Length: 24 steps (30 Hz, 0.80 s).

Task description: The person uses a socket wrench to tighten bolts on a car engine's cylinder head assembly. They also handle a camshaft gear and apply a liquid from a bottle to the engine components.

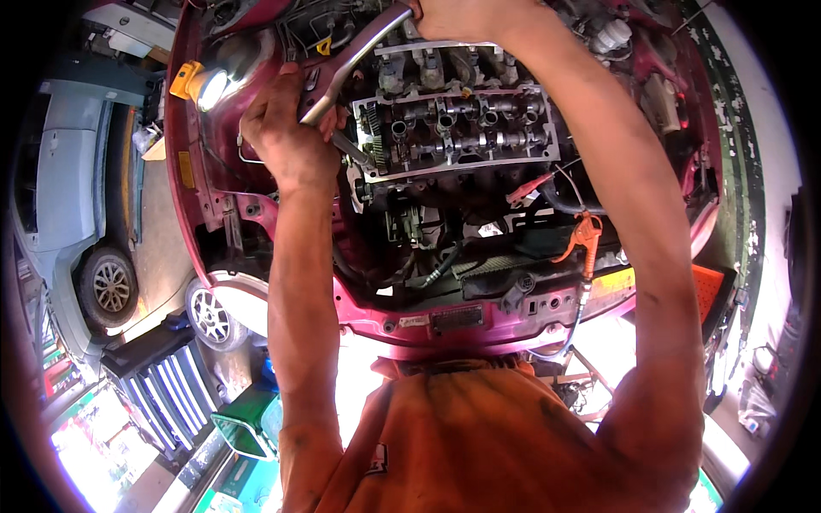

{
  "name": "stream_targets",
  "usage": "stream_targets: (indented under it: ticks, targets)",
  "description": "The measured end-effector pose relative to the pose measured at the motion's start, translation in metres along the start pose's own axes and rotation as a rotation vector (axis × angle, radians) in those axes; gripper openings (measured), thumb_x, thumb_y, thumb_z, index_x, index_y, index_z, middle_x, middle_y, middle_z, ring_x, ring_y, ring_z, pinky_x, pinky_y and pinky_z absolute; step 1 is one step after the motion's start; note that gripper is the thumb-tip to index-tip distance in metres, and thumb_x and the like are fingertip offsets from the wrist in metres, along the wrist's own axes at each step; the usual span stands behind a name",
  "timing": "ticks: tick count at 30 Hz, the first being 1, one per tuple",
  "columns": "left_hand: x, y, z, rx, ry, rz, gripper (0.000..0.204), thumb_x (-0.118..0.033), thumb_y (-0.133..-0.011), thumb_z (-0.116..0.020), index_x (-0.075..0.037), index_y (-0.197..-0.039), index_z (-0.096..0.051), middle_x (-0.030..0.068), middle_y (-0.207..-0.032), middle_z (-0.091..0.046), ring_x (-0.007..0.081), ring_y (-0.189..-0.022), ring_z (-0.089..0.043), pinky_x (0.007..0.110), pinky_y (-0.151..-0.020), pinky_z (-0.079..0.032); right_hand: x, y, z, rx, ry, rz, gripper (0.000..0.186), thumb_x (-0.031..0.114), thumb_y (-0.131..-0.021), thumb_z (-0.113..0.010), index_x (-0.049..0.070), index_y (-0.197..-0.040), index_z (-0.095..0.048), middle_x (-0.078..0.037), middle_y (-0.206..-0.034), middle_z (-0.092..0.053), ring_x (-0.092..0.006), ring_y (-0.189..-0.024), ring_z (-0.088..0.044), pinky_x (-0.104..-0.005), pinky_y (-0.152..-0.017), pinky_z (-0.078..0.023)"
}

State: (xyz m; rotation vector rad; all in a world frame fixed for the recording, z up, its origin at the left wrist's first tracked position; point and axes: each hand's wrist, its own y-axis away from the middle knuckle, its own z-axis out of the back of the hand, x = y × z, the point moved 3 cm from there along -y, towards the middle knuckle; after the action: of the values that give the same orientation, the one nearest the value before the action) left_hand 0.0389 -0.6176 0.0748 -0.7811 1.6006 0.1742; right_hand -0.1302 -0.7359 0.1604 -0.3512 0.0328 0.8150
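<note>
A long, bent silver wrench bar (352,64) slants across the far left of the engine bay. My left hand (295,128) is closed around its lower end, thumb pointing up along it. At its upper end my right hand (466,19) grips the bar, partly cut off by the top edge. From beside my left fingers a metal extension (352,149) runs toward the left end of the engine's cylinder head (466,167). Where that extension seats is hard to make out. The head lies uncovered, with camshafts (487,120) and a toothed gear (373,128) showing.
A lit yellow work lamp (198,85) sits on the left fender. An orange air blow gun (585,239) with a hose hangs at the front right, near a red clamp (528,190). The pink front crossmember (487,316) lies between me and the engine. A grey vehicle (68,171) stands left.
</note>
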Motion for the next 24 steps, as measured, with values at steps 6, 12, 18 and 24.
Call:
stream_targets:
  ticks: [6,12,18,24]
  targets:
    - [-0.041,0.01,-0.017,0.02,0.248,0.126,0.027,-0.015,-0.095,-0.053,0.008,-0.092,-0.066,0.0094,-0.064,-0.062,0.0124,-0.044,-0.051,0.026,-0.04,-0.04,-0.005,-0.002,0.006,-0.232,-0.073,0.191,0.018,0.025,-0.082,-0.06,0.009,-0.084,-0.068,-0.011,-0.086,-0.069,-0.028,-0.09,-0.068,-0.0449,-0.078,-0.054]
    - [-0.061,0.004,-0.041,0.065,0.46,0.181,0.025,-0.015,-0.095,-0.054,0.004,-0.08,-0.06,0.0099,-0.059,-0.057,0.0132,-0.039,-0.041,0.03,-0.041,-0.042,-0.023,0.024,0.063,-0.276,-0.035,0.083,0.017,0.023,-0.079,-0.061,0.008,-0.08,-0.068,-0.013,-0.081,-0.069,-0.0324,-0.083,-0.067,-0.0459,-0.074,-0.053]
    - [-0.052,0.008,-0.06,0.129,0.47,0.22,0.026,-0.017,-0.094,-0.057,0.005,-0.081,-0.061,0.009,-0.06,-0.058,0.0129,-0.039,-0.042,0.029,-0.04,-0.042,-0.039,0.043,0.058,-0.205,-0.037,-0.014,0.016,0.023,-0.078,-0.061,0.009,-0.081,-0.068,-0.014,-0.08,-0.068,-0.0331,-0.083,-0.067,-0.0461,-0.075,-0.052]
    - [-0.045,0.012,-0.065,0.184,0.445,0.214,0.028,-0.018,-0.093,-0.061,0.009,-0.085,-0.065,0.0085,-0.059,-0.058,0.0113,-0.04,-0.043,0.029,-0.041,-0.043,-0.041,0.058,0.05,-0.192,-0.069,-0.1,0.017,0.023,-0.078,-0.06,0.009,-0.081,-0.068,-0.013,-0.082,-0.069,-0.0318,-0.086,-0.066,-0.0457,-0.075,-0.052]
